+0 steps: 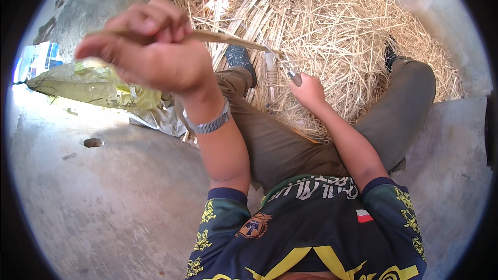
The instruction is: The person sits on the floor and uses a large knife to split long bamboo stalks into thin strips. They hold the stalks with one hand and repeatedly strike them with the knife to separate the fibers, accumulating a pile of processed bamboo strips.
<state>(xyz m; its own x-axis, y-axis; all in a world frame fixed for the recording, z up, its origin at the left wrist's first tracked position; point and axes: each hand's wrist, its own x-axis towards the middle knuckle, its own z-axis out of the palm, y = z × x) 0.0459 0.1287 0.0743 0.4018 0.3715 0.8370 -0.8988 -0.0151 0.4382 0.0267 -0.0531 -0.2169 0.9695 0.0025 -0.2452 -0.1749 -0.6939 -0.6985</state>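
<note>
My left hand (155, 52), a watch on its wrist, is raised at the upper left with fingers curled round a thin, flat bamboo strip (223, 37). From that hand the strip slants right and slightly down. Lower and to the right, my right hand (309, 92) is closed on the handle of a knife (294, 77). A metal collar shows at the front of its grip. The thin blade is hard to make out against the straw-coloured background, near the strip's far end. Whether blade and strip touch, I cannot tell.
A large heap of pale shavings (353, 36) lies between and beyond my spread legs. Several long split strips (262, 2) rest at its left side. A yellow-green sack (98, 85) lies at the left, above a hole (94, 143) in the grey floor. Walls rise behind.
</note>
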